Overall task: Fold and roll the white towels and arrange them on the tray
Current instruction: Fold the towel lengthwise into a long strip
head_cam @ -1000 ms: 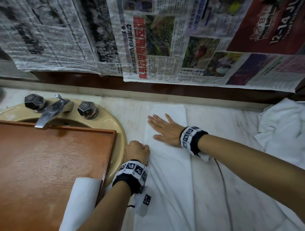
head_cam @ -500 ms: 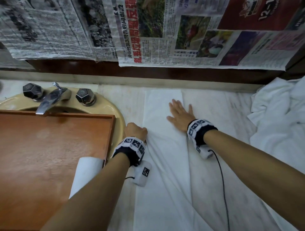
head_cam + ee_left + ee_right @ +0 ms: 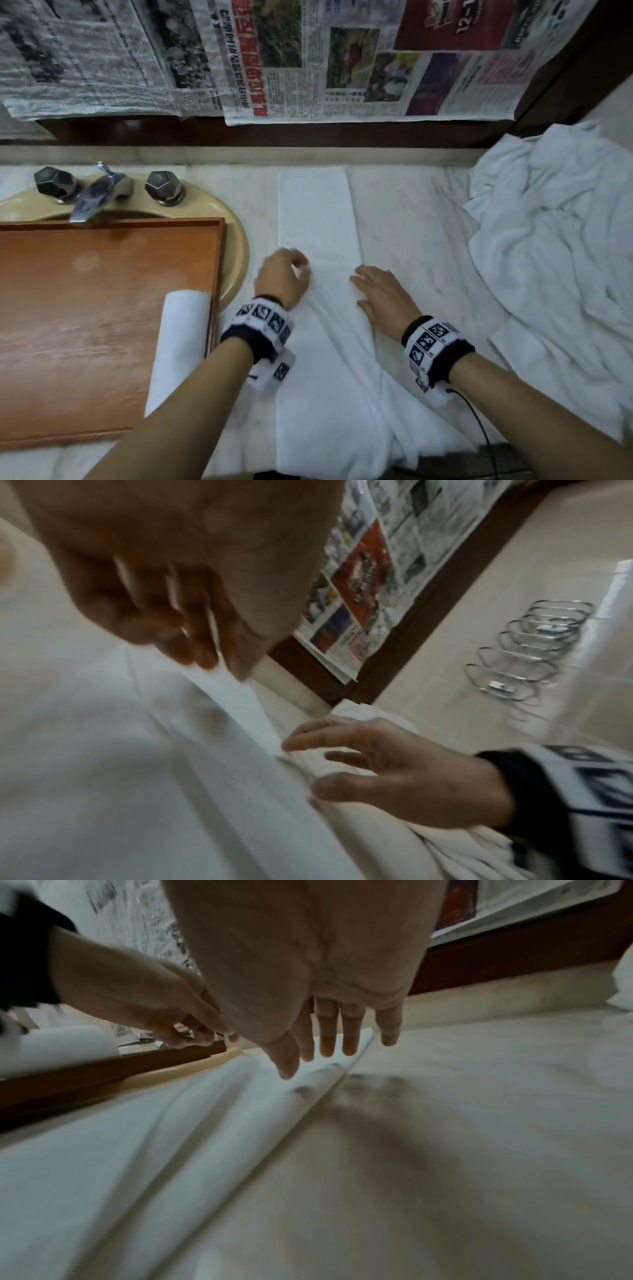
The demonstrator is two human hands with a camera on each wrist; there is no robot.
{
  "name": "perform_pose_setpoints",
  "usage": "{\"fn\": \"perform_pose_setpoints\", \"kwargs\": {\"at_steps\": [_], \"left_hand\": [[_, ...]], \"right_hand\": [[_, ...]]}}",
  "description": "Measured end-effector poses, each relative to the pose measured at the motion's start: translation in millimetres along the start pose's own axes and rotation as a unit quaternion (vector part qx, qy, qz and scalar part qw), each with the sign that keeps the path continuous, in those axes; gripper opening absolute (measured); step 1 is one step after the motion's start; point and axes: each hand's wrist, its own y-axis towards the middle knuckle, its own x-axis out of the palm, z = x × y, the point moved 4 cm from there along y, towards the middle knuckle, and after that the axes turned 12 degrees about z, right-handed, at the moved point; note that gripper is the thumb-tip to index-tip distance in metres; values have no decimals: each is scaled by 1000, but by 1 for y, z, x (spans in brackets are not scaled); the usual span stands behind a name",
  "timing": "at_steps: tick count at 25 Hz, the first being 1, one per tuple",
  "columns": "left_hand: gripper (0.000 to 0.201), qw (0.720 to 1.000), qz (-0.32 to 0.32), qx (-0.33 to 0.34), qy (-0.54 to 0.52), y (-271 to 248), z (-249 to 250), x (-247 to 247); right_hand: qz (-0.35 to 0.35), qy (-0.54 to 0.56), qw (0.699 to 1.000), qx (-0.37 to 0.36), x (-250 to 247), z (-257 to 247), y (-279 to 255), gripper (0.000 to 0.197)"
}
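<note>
A white towel (image 3: 318,212), folded into a long narrow strip, lies on the marble counter (image 3: 411,222) and runs from the back wall to the near edge. My left hand (image 3: 287,270) is over the strip's left edge with curled, blurred fingers (image 3: 205,653) that seem to pinch the fold. My right hand (image 3: 370,284) is open, its straight fingers (image 3: 335,1047) at the strip's right edge, about level with the left hand. One rolled white towel (image 3: 181,342) lies on the right side of the wooden tray (image 3: 85,308).
The tray sits across a beige sink (image 3: 236,240) with a chrome faucet (image 3: 92,195). A heap of loose white towels (image 3: 555,240) fills the counter's right side. Newspaper (image 3: 308,68) covers the wall behind. A black cable (image 3: 479,421) trails from my right wrist.
My right hand has slid along the towel toward me, from the far part to the middle. My left hand has shifted slightly right onto the towel's left edge.
</note>
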Motion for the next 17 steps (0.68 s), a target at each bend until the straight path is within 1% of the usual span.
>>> {"fn": "perform_pose_setpoints", "kwargs": {"at_steps": [1,2,3,4,5,7,8,10,12,13,14,16,17], "left_hand": [[8,997,-62,50,-5,-20,8,6],[13,988,-134,82,9,-41,17,14],[19,973,-198,108,47,-58,22,25],[26,958,-235,137,94,-72,26,34],[31,947,-246,162,126,-81,30,41],[30,939,-246,194,144,-92,32,50],[26,937,-249,202,137,-95,31,50],[19,938,-250,195,139,-100,18,39],[19,943,-232,171,165,-104,-5,27],[22,944,-228,167,172,-111,-11,24],[27,942,-233,172,169,-122,-11,25],[37,934,-254,212,133,-146,5,40],[37,929,-263,232,116,-158,15,48]], "right_hand": [[3,7,1000,9,-1,2,-6,50],[-9,1,1000,22,-1,4,-12,51],[-31,-7,999,35,-1,6,-15,55],[-50,-12,998,44,0,8,-19,62],[-62,-18,997,41,1,8,-22,69],[-85,-43,995,25,2,6,-27,86],[-93,-57,994,23,2,5,-29,92],[-111,-78,990,30,3,3,-34,97],[-114,-90,989,37,4,2,-35,94],[-110,-94,989,36,5,0,-36,91],[-102,-97,990,33,7,-2,-39,86],[-71,-85,993,35,12,-4,-46,73],[-55,-75,995,37,13,-5,-50,66]]}}
